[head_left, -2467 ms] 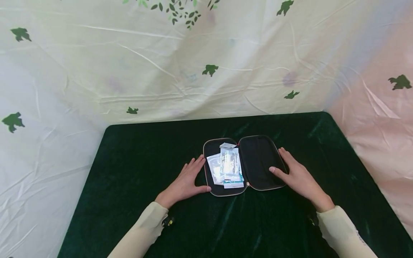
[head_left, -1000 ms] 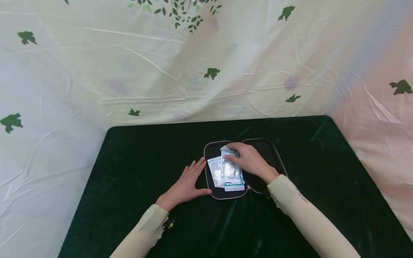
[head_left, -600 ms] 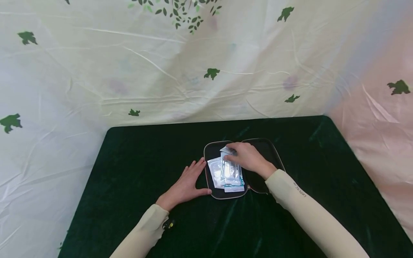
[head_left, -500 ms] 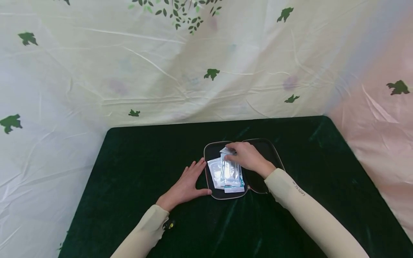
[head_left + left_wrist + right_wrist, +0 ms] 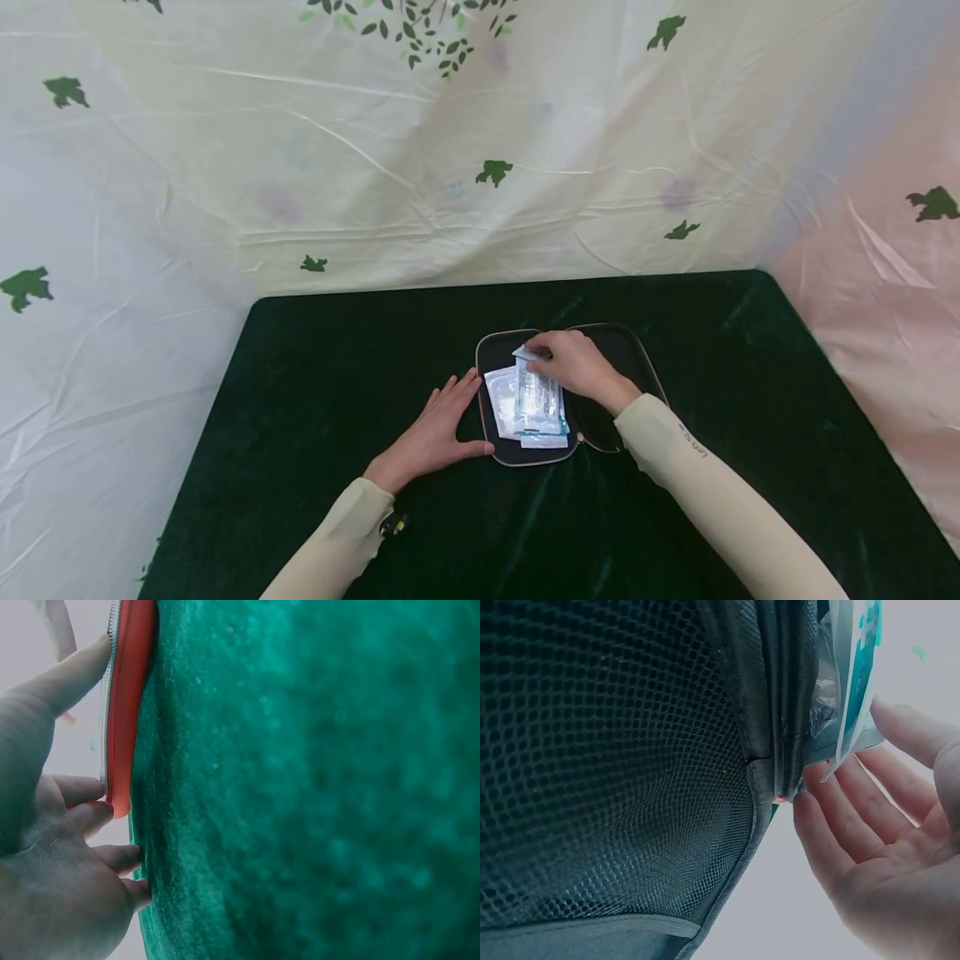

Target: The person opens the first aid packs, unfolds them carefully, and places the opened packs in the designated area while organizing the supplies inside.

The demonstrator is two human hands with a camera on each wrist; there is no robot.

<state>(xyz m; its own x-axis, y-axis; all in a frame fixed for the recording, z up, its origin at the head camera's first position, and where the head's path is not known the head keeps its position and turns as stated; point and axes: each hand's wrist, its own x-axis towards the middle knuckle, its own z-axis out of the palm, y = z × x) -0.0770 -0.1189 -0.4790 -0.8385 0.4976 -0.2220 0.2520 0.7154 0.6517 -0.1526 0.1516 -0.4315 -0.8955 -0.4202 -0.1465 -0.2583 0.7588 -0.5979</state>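
Note:
An unzipped case point(image 5: 510, 457) lies spread flat, black inside, its red outer side point(image 5: 127, 712) showing in the left wrist view. My left hand point(image 5: 431, 433) rests at its left edge, thumb and straight fingers touching the zip rim. White and teal plastic packets point(image 5: 538, 408) are stacked in the left half. My right hand point(image 5: 573, 362) reaches over the hinge and pinches the far end of the stack, near a small folded packet point(image 5: 521, 352). In the right wrist view, thumb and fingers stand around the edge of a teal-printed packet point(image 5: 859, 682).
The case's right half has a black mesh pocket point(image 5: 630, 750), partly hidden by my right forearm in the head view. Under it is a dark green velvet cloth point(image 5: 360, 358) on the table. A pale curtain point(image 5: 375, 167) with green bird prints hangs behind.
My right hand has left the right rim of the case and moved left onto the packets, where its fingers have closed at their far end. My left hand has stayed put.

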